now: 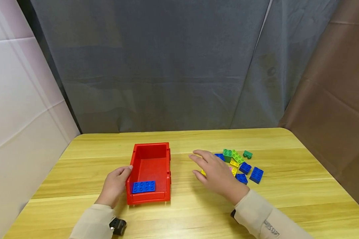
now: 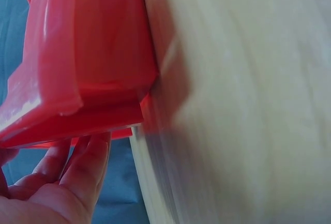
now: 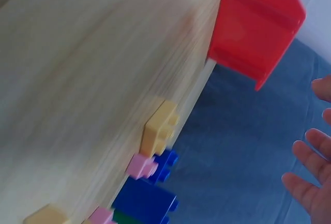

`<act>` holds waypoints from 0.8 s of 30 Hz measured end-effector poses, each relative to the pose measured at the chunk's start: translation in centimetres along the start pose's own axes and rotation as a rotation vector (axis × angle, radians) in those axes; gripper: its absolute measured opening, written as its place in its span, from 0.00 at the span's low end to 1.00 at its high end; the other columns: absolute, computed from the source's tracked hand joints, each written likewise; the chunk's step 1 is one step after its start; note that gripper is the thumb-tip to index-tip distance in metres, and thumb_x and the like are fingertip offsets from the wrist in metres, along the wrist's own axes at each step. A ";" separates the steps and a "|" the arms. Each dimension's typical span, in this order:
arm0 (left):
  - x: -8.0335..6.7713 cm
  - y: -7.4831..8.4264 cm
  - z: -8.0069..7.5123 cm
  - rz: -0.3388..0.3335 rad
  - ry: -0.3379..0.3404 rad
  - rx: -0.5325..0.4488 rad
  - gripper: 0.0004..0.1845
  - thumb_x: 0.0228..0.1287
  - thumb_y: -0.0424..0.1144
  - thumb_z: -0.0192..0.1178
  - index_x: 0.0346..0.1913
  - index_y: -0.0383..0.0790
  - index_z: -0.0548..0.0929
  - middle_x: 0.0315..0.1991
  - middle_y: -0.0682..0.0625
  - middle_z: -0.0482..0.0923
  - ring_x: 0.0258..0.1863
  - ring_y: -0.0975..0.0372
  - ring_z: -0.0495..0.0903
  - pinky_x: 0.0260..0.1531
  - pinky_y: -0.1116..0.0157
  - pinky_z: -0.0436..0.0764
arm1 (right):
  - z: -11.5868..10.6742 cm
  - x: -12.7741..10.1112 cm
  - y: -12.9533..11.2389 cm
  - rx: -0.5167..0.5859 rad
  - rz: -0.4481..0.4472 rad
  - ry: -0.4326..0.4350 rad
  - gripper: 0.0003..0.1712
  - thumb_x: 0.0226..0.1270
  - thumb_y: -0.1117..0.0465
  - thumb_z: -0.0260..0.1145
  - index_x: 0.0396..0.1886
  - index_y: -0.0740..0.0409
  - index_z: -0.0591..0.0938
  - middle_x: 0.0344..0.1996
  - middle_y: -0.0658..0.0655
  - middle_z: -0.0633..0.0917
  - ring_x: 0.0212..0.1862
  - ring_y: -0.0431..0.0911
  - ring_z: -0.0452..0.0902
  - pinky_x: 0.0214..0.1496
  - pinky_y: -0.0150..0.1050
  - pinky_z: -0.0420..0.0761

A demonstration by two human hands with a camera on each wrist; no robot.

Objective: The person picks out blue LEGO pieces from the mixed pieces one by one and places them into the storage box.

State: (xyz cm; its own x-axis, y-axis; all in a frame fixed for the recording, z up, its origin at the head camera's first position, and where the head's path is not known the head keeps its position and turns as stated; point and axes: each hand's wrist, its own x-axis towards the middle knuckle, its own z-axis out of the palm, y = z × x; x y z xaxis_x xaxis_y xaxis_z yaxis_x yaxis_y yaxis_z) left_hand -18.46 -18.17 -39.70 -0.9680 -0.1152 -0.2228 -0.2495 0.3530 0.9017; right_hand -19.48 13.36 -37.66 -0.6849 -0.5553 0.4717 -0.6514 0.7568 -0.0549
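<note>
— Hands at a yellow wooden table (image 1: pixel 287 199), seen from above. What does the left one do?

— The left hand (image 1: pixel 115 186) rests against the outer left wall of a red bin (image 1: pixel 151 196), its fingers (image 2: pixel 88 167) laid along the plastic and only lightly bent, thumb at the rim. Whether it truly grips the wall, the views do not settle; it reads as a relaxed hand touching the bin.

— And inside the bin?

— One blue brick (image 1: pixel 144 186) lies flat near the front wall, studs up. The bin itself stands on the table left of centre.

— The right hand?

— The right hand (image 1: pixel 216 172) hovers between the bin and a pile of bricks (image 1: pixel 242 164), fingers (image 3: pixel 310 193) spread and straight, holding nothing. The wrist view shows the palm bare.

— What is in the pile?

— Green, yellow, blue and pink pieces lie close together, just beside and partly behind the hand. A yellow brick (image 3: pixel 160 128) and a small pink brick (image 3: pixel 141 166) lie nearest the bin side, with blue ones beyond.

— Anything else?

— Beige sleeves cover both forearms, and a grey curtain (image 1: pixel 167 66) hangs behind the table.
</note>
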 end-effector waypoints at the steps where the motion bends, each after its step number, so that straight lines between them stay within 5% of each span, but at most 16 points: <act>1: 0.0 0.0 0.0 0.000 0.000 0.000 0.32 0.76 0.52 0.42 0.68 0.27 0.65 0.66 0.30 0.63 0.64 0.40 0.62 0.64 0.43 0.65 | 0.0 -0.2 0.2 -0.001 0.005 0.010 0.28 0.61 0.55 0.70 0.62 0.54 0.77 0.60 0.56 0.77 0.60 0.52 0.74 0.58 0.49 0.77; 24: 0.1 -0.1 0.1 -0.002 0.013 -0.018 0.32 0.76 0.52 0.42 0.67 0.26 0.65 0.66 0.30 0.64 0.64 0.40 0.62 0.64 0.43 0.64 | -0.8 -1.4 3.4 -0.025 0.224 -0.077 0.31 0.62 0.57 0.70 0.64 0.59 0.74 0.60 0.61 0.75 0.61 0.55 0.72 0.58 0.51 0.77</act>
State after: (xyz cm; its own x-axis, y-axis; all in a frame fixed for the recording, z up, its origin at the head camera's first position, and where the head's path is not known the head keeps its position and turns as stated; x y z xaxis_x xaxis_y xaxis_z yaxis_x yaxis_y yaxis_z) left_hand -18.57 -18.16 -39.89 -0.9672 -0.1275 -0.2199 -0.2507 0.3359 0.9079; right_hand -20.42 16.99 -37.82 -0.8350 -0.3966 0.3814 -0.4726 0.8719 -0.1281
